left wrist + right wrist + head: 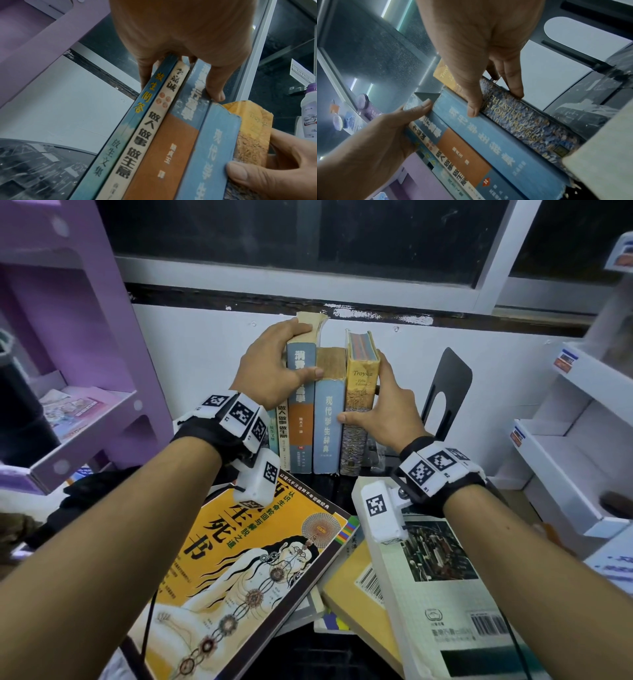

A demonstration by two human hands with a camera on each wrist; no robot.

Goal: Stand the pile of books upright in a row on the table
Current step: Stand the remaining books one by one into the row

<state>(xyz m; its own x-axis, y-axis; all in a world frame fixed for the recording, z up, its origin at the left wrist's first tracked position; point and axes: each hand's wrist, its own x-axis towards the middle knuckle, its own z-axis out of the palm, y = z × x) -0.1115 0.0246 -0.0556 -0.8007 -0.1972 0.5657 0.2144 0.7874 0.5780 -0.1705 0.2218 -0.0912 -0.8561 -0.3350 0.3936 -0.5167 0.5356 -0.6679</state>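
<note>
5 books stand upright in a row (310, 412) at the back of the table, spines facing the person, close to the white wall (191, 350). Left hand (270, 368) grips the left end of the row: thumb across the blue-and-orange spine (300, 405), fingers wrapped over the top and far side, probably so the 2 thin books (137, 135) on that end don't tip. Right hand (383, 409) clamps the right end: thumb on the front where the light blue dictionary (328, 426) meets the yellow Troyka book (359, 392), fingers flat on the outer cover. Hands are apart, pressing toward each other with the row squeezed between, which looks like squaring up and closing gaps.

Black metal bookend (445, 392) stands just right of the row, not touching the books from what shows; likely meant to brace that end once slid in.

Task looks partly done. At least 3 books still lie flat near the person: big yellow-cover book (246, 570), white-backed book (442, 587), yellow book with barcode (359, 587) under it. Purple shelf (85, 337) at left, white shelf unit (575, 412) at right.
</note>
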